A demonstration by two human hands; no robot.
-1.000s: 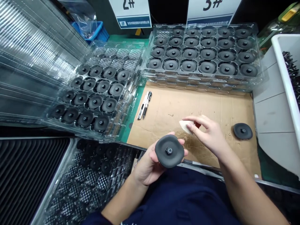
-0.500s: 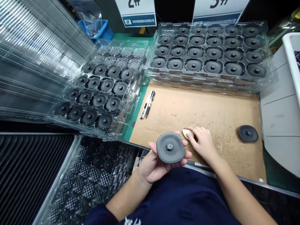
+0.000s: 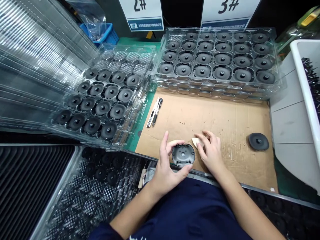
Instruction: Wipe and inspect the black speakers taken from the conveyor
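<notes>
My left hand (image 3: 168, 166) grips a rounded black plastic plate (image 3: 183, 154) by its edges, between thumb and fingers. Its ribbed underside, with small tabs round the rim, faces me. Close beside it, my right hand (image 3: 211, 151) has thumb and fingers closed on a small cream-coloured wedge-shaped piece (image 3: 195, 141) at the cardboard's near side. A second black plate (image 3: 258, 141), its centre knob up, lies on the cardboard (image 3: 220, 116) to the right of that hand.
A craft knife (image 3: 151, 115) and a pen (image 3: 157, 113) lie at the cardboard's left. Stacked clear trays (image 3: 190, 83) of black plates stand behind, more trays (image 3: 120, 123) at left. A white bin (image 3: 303, 86) of dark small parts is at right.
The plate in my left hand has been turned over from its knobbed face to its ribbed underside, and that hand now holds it by the edges. My right hand keeps the cream-coloured piece.
</notes>
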